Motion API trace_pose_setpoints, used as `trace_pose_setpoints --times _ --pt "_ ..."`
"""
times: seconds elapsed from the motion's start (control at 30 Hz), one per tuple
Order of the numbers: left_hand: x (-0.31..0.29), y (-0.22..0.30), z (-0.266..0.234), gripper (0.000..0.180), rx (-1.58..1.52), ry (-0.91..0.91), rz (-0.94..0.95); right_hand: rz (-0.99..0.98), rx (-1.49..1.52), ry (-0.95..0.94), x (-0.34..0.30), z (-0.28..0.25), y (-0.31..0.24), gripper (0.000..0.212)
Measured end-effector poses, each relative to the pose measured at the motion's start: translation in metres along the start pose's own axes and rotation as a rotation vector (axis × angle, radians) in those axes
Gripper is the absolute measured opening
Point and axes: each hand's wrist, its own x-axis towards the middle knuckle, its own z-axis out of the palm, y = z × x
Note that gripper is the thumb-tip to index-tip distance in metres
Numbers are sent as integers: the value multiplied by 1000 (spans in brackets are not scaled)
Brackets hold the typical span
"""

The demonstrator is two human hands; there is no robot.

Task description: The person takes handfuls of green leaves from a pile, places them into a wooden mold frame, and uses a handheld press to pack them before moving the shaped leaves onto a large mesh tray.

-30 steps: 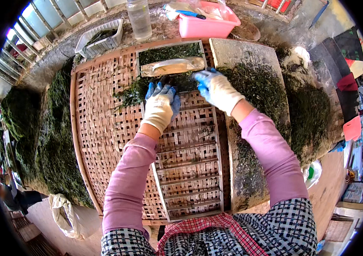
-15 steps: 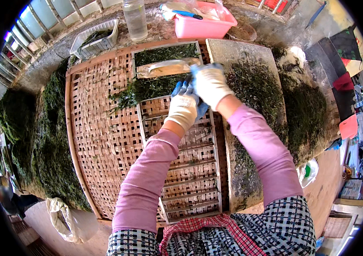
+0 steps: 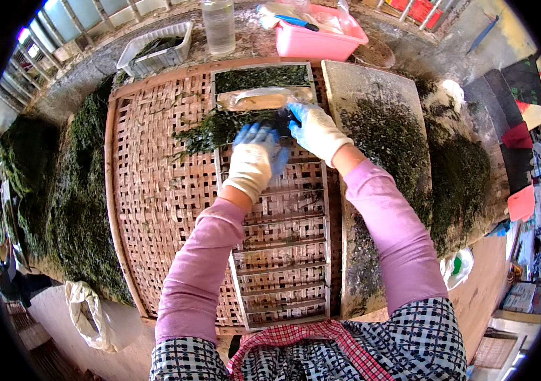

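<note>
A long slatted frame (image 3: 239, 289) lies on a woven bamboo tray (image 3: 156, 209). Its far compartment holds a layer of dark green seaweed (image 3: 261, 77). Below that layer rests a wooden block with a pale handle (image 3: 267, 98). My left hand (image 3: 249, 162), in a white glove with blue fingers, lies open with fingers spread against a loose clump of seaweed (image 3: 210, 132) that spills over the frame's left side. In a matching glove, my right hand (image 3: 318, 130) curls at the frame's right edge, thumb and fingers closed on some of the seaweed.
Right of the frame, a pale board (image 3: 372, 79) carries chopped seaweed; a darker heap (image 3: 464, 184) lies beyond it. More seaweed (image 3: 83, 209) is piled left of the tray. Behind stand a white basket (image 3: 156, 49), a water jar (image 3: 218, 28) and a pink tub (image 3: 321, 41).
My hands have moved apart: the left has shifted left and spread on the seaweed clump, while the right, blurred before, has settled by the frame's right edge. The view has also shifted slightly.
</note>
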Motion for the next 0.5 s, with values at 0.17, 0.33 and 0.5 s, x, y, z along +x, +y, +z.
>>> trace_pose_setpoints --times 0.17,0.33,0.5 --pt "-21 -39 -21 36 -16 86 -137 -289 -58 184 9 19 -22 31" --pt "-35 -38 -38 24 -14 268 -117 -404 -131 106 19 66 -32 46" --pt "-63 -50 -38 23 -53 269 -228 826 1629 -537 39 69 -83 16"
